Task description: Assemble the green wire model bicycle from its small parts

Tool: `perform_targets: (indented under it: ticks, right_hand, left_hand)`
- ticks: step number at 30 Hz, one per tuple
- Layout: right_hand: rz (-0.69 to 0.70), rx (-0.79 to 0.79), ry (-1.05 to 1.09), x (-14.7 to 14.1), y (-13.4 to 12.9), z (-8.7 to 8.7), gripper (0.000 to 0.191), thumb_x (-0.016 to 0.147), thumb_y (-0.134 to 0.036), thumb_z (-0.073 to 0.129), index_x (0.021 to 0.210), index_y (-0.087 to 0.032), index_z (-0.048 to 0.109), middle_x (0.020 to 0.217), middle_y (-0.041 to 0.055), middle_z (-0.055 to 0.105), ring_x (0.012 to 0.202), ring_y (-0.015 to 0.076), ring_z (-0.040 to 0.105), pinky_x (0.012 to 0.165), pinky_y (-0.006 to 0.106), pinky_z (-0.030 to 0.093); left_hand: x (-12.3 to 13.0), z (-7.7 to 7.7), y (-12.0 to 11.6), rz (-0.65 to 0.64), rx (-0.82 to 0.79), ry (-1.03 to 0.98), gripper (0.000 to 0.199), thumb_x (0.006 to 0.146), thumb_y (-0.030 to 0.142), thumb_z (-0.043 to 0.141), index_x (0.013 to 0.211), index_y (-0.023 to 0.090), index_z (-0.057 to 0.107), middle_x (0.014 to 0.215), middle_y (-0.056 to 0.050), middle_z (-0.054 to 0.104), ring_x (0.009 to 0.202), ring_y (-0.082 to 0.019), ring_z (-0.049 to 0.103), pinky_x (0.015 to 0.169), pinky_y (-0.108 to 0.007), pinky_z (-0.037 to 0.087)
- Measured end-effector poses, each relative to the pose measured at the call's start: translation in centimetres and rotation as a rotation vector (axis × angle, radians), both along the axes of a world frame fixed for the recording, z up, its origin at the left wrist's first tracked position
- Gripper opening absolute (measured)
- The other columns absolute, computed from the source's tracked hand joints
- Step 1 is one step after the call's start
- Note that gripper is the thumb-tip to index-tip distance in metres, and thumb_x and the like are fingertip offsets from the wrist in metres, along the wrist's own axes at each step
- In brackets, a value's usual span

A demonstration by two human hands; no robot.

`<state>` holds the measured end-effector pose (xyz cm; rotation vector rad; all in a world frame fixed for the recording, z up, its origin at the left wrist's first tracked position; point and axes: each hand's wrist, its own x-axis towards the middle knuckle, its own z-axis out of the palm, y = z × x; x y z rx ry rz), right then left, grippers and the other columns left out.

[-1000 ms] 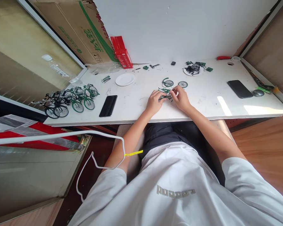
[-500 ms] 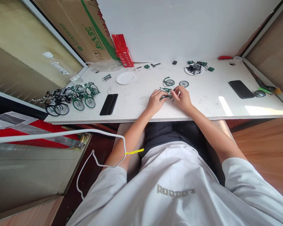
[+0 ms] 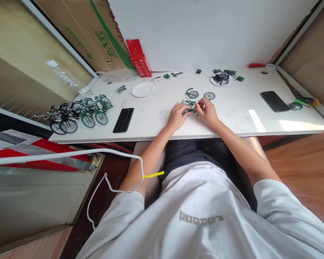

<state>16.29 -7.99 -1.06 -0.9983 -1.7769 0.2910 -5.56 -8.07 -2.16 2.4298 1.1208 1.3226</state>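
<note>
One green part [image 3: 193,110], axis roughly left-right, sits between left hand [image 3: 177,117], pinching it, and right hand [image 3: 207,111], at its right end, grip unclear. Wheel [image 3: 209,95] lies just beyond right hand.

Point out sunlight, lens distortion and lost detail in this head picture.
Head view: bright sunlit patches at right on the flat white tabletop; head view: straight silver frame, left, leans outward, probably wide-angle stretch; head view: thin green bicycle parts at the bare left hand, too fine to resolve.
</note>
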Motion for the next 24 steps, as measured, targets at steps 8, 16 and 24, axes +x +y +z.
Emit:
perform_targets:
  ticks: [8, 16, 24]
  right_hand:
    - [-0.001, -0.012, 0.005, -0.1, -0.23, 0.33, 0.066, 0.108, -0.09, 0.047, 0.092, -0.027, 0.059, 0.077, 0.0017, 0.061, 0.077, 0.0212, 0.056, 0.074, 0.038, 0.044]
    - [-0.028, -0.011, 0.002, -0.13, -0.27, 0.28, 0.07, 0.107, -0.091, 0.046, 0.094, -0.026, 0.065, 0.082, 0.0053, 0.066, 0.081, 0.0233, 0.06, 0.075, 0.039, 0.048]
    - [-0.033, -0.03, -0.012, -0.06, -0.22, 0.45, 0.073, 0.105, -0.095, 0.043, 0.088, -0.028, 0.063, 0.079, 0.0061, 0.065, 0.081, 0.025, 0.061, 0.072, 0.04, 0.047]
  left_hand:
    - [-0.12, -0.09, 0.06, -0.012, 0.005, -0.007, 0.018, 0.097, 0.011, 0.084, 0.111, 0.022, 0.078, 0.11, -0.008, 0.083, 0.111, -0.029, 0.073, 0.097, -0.044, 0.062]
    - [-0.02, 0.09, -0.11, 0.014, -0.013, 0.018, 0.019, 0.097, 0.011, 0.083, 0.11, 0.023, 0.077, 0.111, -0.009, 0.083, 0.113, -0.029, 0.073, 0.099, -0.046, 0.062]
    - [0.15, 0.38, -0.3, 0.006, -0.042, -0.003, 0.02, 0.095, 0.009, 0.083, 0.108, 0.023, 0.077, 0.109, -0.009, 0.083, 0.111, -0.029, 0.074, 0.096, -0.046, 0.064]
